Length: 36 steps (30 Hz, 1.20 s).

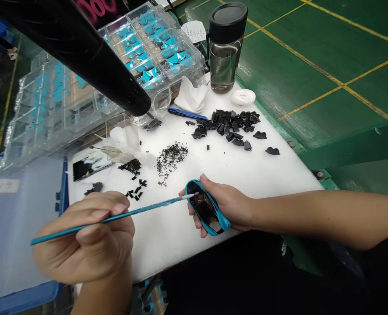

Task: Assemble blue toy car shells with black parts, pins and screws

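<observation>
My left hand (89,238) is closed round a thin blue stick (115,217) with a white tip. That tip rests on the upper end of a blue-edged black part (205,210). My right hand (228,208) grips this part from the right, fingers curled under it, just above the white foam mat (213,168).
On the mat lie a heap of black moulded pieces (231,127), a scatter of tiny black bits (171,157), a blue pen (185,113), white tissue (189,96) and a white case (243,97). Behind stand a water bottle (226,48), clear trays with blue parts (154,43) and a black tube (82,48).
</observation>
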Motion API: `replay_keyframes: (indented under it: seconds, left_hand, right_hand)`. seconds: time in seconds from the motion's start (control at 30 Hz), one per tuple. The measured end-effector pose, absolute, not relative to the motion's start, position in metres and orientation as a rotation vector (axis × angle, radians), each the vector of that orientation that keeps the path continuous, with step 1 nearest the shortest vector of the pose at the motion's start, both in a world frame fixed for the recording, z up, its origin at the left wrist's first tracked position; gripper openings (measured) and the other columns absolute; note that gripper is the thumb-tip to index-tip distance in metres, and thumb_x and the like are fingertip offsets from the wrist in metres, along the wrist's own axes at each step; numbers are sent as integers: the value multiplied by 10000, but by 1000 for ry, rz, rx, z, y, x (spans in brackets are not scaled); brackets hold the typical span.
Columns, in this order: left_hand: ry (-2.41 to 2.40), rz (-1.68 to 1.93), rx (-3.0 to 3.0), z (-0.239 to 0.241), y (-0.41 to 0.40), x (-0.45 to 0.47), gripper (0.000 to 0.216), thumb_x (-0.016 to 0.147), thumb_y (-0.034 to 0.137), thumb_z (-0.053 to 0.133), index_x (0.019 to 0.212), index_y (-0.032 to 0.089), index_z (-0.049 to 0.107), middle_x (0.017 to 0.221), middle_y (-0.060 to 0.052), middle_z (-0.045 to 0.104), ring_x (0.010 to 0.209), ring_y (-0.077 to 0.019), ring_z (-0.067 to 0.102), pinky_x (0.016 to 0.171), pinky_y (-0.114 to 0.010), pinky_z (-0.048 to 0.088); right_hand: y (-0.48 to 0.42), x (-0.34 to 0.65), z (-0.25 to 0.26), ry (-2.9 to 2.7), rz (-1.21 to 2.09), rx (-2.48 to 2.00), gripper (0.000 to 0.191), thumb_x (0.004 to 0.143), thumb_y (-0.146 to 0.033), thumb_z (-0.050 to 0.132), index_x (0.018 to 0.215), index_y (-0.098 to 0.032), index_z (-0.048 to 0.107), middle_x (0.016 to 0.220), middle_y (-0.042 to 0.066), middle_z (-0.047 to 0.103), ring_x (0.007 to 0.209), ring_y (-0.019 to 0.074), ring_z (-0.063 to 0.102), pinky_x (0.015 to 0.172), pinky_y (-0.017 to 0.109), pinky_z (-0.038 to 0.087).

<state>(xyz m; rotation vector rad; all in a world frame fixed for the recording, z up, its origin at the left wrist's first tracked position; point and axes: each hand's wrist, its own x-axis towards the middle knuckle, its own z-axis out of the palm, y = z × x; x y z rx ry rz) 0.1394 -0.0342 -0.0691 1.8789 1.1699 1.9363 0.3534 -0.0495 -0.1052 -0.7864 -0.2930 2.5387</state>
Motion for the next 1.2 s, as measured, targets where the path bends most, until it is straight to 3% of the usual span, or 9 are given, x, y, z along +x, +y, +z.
replay_keyframes:
  seconds: [0.5,0.73,0.97,1.2]
  left_hand:
    - [1187,1917,1880,-65,-37,141,237,796,405,728,719,195,651,595,37,629,499,-138,581,557,-351,570]
    - [1234,1993,1746,-66,-38,138,209,759,437,758,781,235,709,600,29,638,468,-148,541,469,-341,500]
    - [1082,1916,1908,-68,-36,141,121,822,332,718,833,212,730,669,19,674,548,-147,611,591,-365,577]
    - [1196,1956,1824,-66,-36,141,192,802,413,725,790,223,703,617,39,650,496,-131,573,522,-328,552]
  right_hand:
    - [-50,353,-106,-300,2529,-779,539,1004,-581,311,1077,-132,600,801,66,583,587,175,609,470,290,539]
    - [-50,353,-107,-302,2534,-767,540,1003,-586,310,1107,-133,586,810,63,584,595,171,611,485,283,542]
    - [-49,353,-106,-301,2539,-789,548,1002,-582,305,1115,-127,590,814,68,580,601,176,608,480,281,542]
    - [-49,353,-106,-289,2545,-789,526,1014,-561,290,1132,-137,580,806,64,578,596,173,608,487,295,551]
